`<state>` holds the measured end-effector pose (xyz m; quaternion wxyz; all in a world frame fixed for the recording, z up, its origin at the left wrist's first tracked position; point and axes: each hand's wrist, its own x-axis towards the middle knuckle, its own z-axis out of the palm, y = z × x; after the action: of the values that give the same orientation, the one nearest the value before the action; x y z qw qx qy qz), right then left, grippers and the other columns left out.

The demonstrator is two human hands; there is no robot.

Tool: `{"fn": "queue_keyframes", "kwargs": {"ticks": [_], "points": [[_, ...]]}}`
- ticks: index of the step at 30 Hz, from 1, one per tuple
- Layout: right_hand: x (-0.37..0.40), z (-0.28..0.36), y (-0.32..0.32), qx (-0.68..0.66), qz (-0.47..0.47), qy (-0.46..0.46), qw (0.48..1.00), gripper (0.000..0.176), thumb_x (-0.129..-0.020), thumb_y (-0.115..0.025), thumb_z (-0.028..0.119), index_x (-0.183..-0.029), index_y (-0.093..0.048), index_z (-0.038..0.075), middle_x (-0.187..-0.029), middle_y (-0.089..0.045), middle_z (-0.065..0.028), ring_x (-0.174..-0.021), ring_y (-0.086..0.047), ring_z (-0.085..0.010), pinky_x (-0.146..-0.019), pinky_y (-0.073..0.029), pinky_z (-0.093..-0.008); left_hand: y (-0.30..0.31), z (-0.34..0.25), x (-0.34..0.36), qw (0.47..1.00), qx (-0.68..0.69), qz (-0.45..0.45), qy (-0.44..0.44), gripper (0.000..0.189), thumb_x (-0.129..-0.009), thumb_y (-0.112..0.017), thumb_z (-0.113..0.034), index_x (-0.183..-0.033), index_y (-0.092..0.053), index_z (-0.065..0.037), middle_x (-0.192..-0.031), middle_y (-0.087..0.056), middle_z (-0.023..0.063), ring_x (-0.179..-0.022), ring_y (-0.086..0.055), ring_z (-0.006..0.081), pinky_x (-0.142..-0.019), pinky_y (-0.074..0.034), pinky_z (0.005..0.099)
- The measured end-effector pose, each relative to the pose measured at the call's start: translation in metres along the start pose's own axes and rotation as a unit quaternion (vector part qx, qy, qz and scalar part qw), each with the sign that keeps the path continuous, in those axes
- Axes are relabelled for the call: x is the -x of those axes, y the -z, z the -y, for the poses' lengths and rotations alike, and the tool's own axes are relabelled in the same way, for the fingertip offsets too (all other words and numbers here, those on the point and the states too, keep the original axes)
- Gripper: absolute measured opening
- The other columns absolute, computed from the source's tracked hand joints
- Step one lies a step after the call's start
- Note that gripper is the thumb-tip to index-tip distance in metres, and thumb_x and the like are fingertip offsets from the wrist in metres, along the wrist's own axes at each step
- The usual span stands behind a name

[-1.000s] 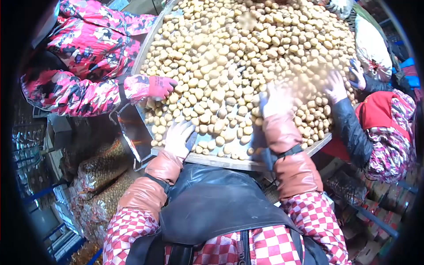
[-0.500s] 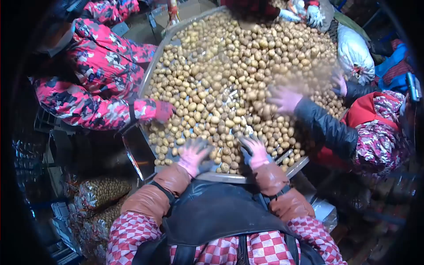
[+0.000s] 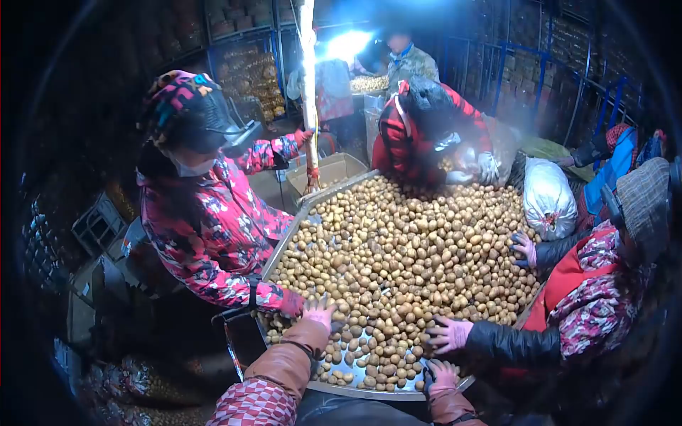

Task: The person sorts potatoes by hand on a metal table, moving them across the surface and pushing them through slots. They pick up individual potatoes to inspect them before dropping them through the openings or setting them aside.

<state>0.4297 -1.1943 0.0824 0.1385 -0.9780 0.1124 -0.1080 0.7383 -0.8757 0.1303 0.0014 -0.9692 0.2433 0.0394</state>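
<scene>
A: Steel first: a wide tray-like surface [image 3: 348,361], bare only at the near edge, elsewhere heaped with potatoes [image 3: 419,255]. Looks like picking-over, mid-stream.

B: Agreed. Noted for the left hand [image 3: 320,312]: gloved in pink, grip spread, fingertips down on the potatoes by the near left corner. No pinch on anything.

A: And the right hand [image 3: 444,373]?

B: Low at the near rim, touching the outermost potatoes. Grip too small and dim to call (splayed or curled, cannot tell).

A: Crowded, too. Just beside the left hand, a co-worker's red glove [image 3: 290,304]; just beyond the right hand, a second co-worker's pink glove [image 3: 449,334] on a black sleeve [image 3: 511,344].

B: Judging the step: feeling through the thin near layer, with no single potato picked out yet.

A: Next move, then?

B: Calls for closing the spread grip on one potato without nudging its neighbours off the rim, and for keeping clear of both nearby gloves. Worth minding the scatter at the edge: loose, round, quick to roll.

A: Farther off: white sack [image 3: 548,199] beyond the far right side, cardboard box [image 3: 330,170] past the far left corner.
</scene>
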Motion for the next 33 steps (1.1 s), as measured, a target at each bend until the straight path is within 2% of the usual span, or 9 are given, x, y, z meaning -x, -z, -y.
{"fn": "queue_keyframes", "kwargs": {"ticks": [2, 5, 7, 20, 22, 25, 28, 32, 33], "points": [[0.003, 0.002, -0.003, -0.072, 0.005, -0.034, 0.997, 0.035, -0.081, -0.07, 0.028, -0.116, -0.074, 0.022, -0.126, -0.068, -0.0018, -0.115, -0.061, -0.0306, -0.098, -0.046, -0.0479, -0.013, -0.001, 0.019, 0.999, -0.004, -0.029, 0.013, 0.075, -0.087, -0.061, -0.069, -0.15, -0.046, -0.031, -0.157, -0.042, 0.0085, -0.149, -0.03, 0.0327, -0.119, -0.018, 0.0583], [0.003, 0.008, 0.002, -0.083, 0.0, -0.057, 0.995, 0.035, -0.082, -0.069, 0.025, -0.117, -0.074, 0.02, -0.126, -0.069, -0.0046, -0.115, -0.062, -0.032, -0.098, -0.048, -0.0459, 0.007, -0.012, 0.063, 1.0, 0.019, -0.006, 0.01, 0.078, -0.088, -0.062, -0.065, -0.154, -0.04, -0.029, -0.158, -0.041, 0.0095, -0.153, -0.022, 0.0345, -0.117, -0.024, 0.0623], [0.002, 0.0, -0.007, -0.083, -0.037, -0.006, 0.996, 0.036, -0.082, -0.068, 0.022, -0.117, -0.073, 0.019, -0.127, -0.068, -0.0069, -0.117, -0.062, -0.0331, -0.102, -0.048, -0.0466, -0.001, -0.01, 0.08, 0.997, 0.064, 0.039, 0.029, 0.078, -0.089, -0.062, -0.063, -0.155, -0.038, -0.028, -0.159, -0.04, 0.0104, -0.154, -0.021, 0.0357, -0.116, -0.026, 0.0642], [0.009, 0.003, -0.016, -0.111, -0.024, -0.032, 0.993, 0.042, -0.08, -0.069, 0.017, -0.123, -0.071, 0.018, -0.136, -0.063, -0.0069, -0.126, -0.054, -0.0363, -0.11, -0.043, -0.0457, -0.024, -0.018, 0.127, 0.989, 0.12, 0.06, 0.069, 0.075, -0.089, -0.063, -0.056, -0.154, -0.041, -0.026, -0.156, -0.04, 0.0144, -0.149, -0.029, 0.0397, -0.119, -0.024, 0.0586], [0.009, 0.008, -0.011, -0.112, -0.063, -0.021, 0.991, 0.031, -0.083, -0.07, 0.017, -0.114, -0.075, 0.016, -0.122, -0.07, -0.0088, -0.118, -0.06, -0.0352, -0.105, -0.048, -0.0451, -0.021, -0.017, 0.125, 0.988, 0.098, 0.09, 0.077, 0.076, -0.088, -0.064, -0.056, -0.153, -0.042, -0.025, -0.156, -0.04, 0.0147, -0.149, -0.029, 0.0392, -0.118, -0.025, 0.0601], [0.012, 0.009, -0.014, -0.111, -0.071, -0.015, 0.991, 0.031, -0.084, -0.069, 0.016, -0.114, -0.075, 0.016, -0.122, -0.07, -0.0098, -0.119, -0.06, -0.0355, -0.106, -0.047, -0.0449, -0.02, -0.016, 0.127, 0.985, 0.118, 0.086, 0.088, 0.069, -0.09, -0.064, -0.048, -0.152, -0.043, -0.024, -0.156, -0.04, 0.0149, -0.149, -0.03, 0.0388, -0.117, -0.027, 0.0619], [0.013, -0.02, -0.04, -0.121, -0.066, 0.012, 0.99, 0.032, -0.084, -0.067, 0.017, -0.115, -0.071, 0.012, -0.125, -0.068, -0.0135, -0.122, -0.058, -0.0379, -0.107, -0.046, -0.0477, -0.008, -0.012, 0.125, 0.981, 0.136, 0.125, 0.054, 0.06, -0.094, -0.058, -0.019, -0.152, -0.043, -0.016, -0.153, -0.046, 0.0182, -0.138, -0.048, 0.0389, -0.113, -0.041, 0.0508], [0.007, -0.026, -0.052, -0.142, -0.112, 0.066, 0.981, 0.028, -0.089, -0.066, 0.01, -0.116, -0.069, 0.003, -0.125, -0.065, -0.0213, -0.118, -0.06, -0.0396, -0.107, -0.045, -0.0467, 0.005, -0.012, 0.136, 0.988, 0.147, 0.038, 0.022, 0.049, -0.092, -0.058, -0.019, -0.14, -0.054, -0.011, -0.128, -0.058, 0.0174, -0.122, -0.058, 0.0372, -0.099, -0.049, 0.0515], [0.007, -0.033, -0.055, -0.136, -0.127, 0.065, 0.98, 0.028, -0.089, -0.066, 0.008, -0.116, -0.068, 0.001, -0.126, -0.065, -0.0217, -0.118, -0.06, -0.0398, -0.107, -0.045, -0.0467, -0.03, -0.007, 0.126, 0.988, 0.151, 0.0, 0.017, 0.046, -0.093, -0.056, -0.018, -0.139, -0.055, -0.012, -0.125, -0.06, 0.0166, -0.119, -0.059, 0.0364, -0.097, -0.05, 0.0519]]}}
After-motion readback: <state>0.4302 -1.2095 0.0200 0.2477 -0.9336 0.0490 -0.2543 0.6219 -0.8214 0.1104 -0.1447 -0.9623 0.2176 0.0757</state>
